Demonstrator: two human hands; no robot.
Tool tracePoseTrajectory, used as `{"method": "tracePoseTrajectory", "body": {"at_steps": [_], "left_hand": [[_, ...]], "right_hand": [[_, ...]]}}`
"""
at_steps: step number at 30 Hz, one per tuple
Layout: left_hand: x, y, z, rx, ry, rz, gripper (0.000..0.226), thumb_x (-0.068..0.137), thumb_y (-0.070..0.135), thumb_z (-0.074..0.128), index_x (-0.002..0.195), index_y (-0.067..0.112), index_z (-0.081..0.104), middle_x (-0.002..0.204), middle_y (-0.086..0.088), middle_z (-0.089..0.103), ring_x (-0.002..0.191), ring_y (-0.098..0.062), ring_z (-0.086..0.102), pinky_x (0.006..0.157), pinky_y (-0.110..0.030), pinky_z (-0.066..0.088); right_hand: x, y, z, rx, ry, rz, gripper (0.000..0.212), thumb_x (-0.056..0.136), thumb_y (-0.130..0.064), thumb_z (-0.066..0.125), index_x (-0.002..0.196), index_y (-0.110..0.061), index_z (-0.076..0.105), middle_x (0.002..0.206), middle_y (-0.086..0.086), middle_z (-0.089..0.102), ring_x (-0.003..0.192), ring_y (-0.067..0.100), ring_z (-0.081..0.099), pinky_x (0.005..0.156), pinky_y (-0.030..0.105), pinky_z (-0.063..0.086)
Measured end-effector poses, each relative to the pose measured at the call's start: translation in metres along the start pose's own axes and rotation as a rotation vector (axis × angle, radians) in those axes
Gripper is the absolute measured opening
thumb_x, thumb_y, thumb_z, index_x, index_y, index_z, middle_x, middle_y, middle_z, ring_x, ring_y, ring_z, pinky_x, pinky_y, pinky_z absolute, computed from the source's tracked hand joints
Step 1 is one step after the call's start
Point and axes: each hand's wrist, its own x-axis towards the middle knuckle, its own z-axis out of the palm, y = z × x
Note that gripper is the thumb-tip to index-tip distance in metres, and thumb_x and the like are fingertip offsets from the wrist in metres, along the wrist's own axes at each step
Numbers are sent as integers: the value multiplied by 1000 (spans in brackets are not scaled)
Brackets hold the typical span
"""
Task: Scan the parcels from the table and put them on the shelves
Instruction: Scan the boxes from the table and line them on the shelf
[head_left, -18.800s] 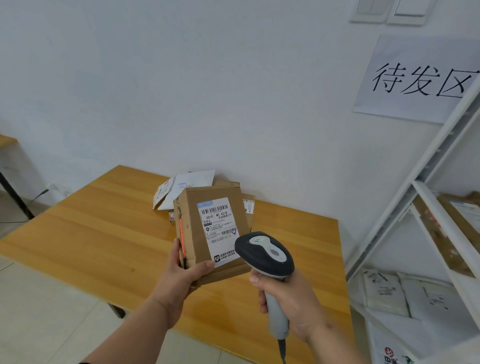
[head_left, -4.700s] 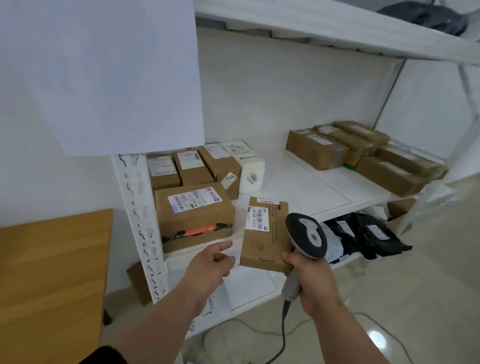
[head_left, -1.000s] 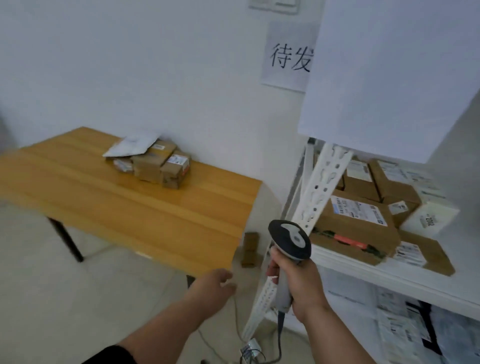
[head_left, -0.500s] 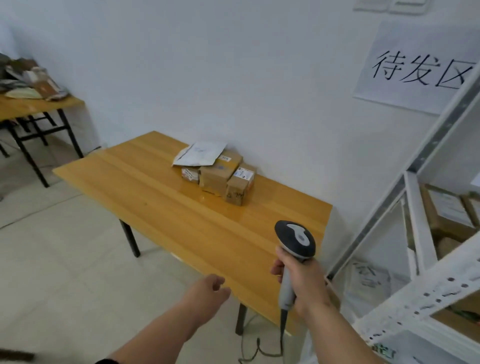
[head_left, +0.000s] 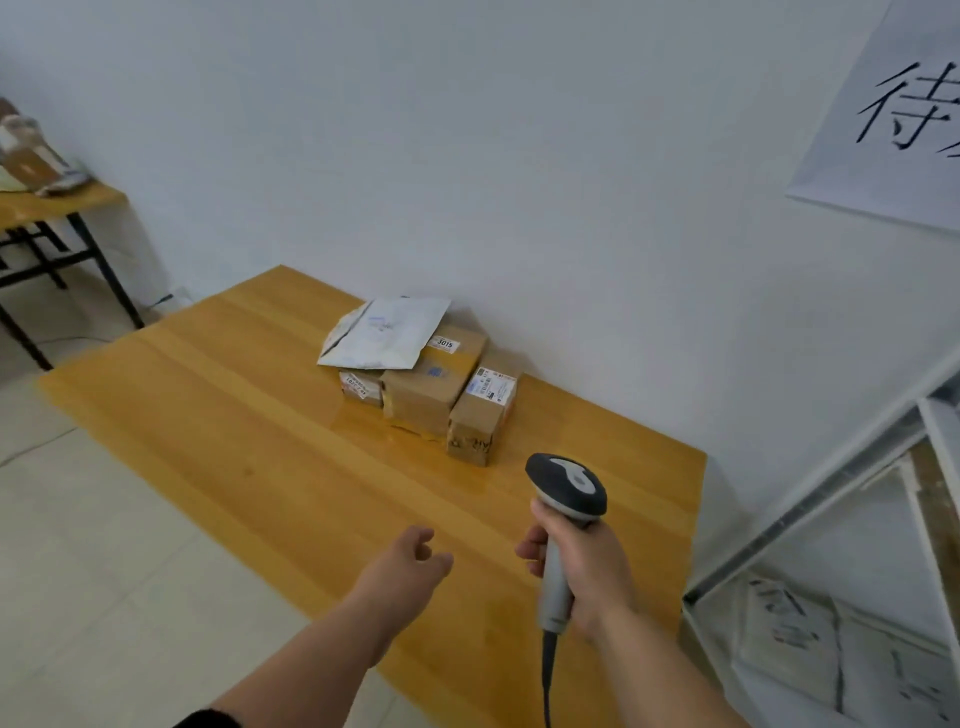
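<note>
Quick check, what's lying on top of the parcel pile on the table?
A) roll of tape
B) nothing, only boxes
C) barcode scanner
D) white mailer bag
D: a white mailer bag lies across the top of the brown boxes near the wall, while the scanner is gripped in the right hand, clear of the pile.

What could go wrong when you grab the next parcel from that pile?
The white mailer bag lies loosely on top of the cardboard boxes, so pulling a box out could slide it off. The small box sits tight against its neighbour, leaving the empty left hand little grip. The scanner in the right hand trails a cable that might snag.
</note>
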Motion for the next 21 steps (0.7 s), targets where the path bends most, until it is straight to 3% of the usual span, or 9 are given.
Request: {"method": "tracePoseTrajectory", "body": {"at_steps": [6, 9, 13, 18, 21], "left_hand": [[92, 41, -11, -36, 26, 13, 61, 101, 32, 54, 155, 20, 28, 148, -2, 42, 124, -25, 47, 89, -36, 40], [139, 56, -20, -71, 3, -14, 66, 100, 31, 55, 157, 21, 22, 155, -2, 35, 135, -28, 42, 98, -42, 42], [190, 67, -30, -70, -19, -29, 69, 98, 32, 58, 156, 21, 23, 157, -3, 34, 138, -28, 40, 109, -47, 40], [226, 78, -25, -84, -86, -62, 55, 99, 31, 56, 150, 24, 37, 147, 0, 47, 133, -25, 45, 96, -36, 39], [236, 77, -22, -116, -132, -69, 55, 99, 31, 57, 149, 24, 38, 143, 2, 52, 128, -21, 49, 92, -33, 39]], "right_hand": [[65, -11, 22, 60, 93, 73, 18, 88, -23, 76, 92, -6, 71, 86, 15, 74, 81, 29, 74, 75, 43, 57], [99, -14, 38, 87, 156, 120, 16, 87, -24, 77, 95, -11, 71, 93, 13, 76, 89, 28, 74, 83, 47, 57], [145, -18, 64, 135, 206, 181, 27, 86, -26, 78, 110, -17, 69, 104, 7, 74, 97, 24, 71, 80, 42, 57], [188, -20, 91, 172, 222, 221, 29, 84, -31, 78, 110, -25, 67, 115, 2, 69, 110, 27, 61, 97, 49, 50], [202, -18, 101, 186, 211, 235, 39, 83, -36, 79, 118, -24, 66, 122, 4, 67, 116, 30, 58, 98, 49, 47]]}}
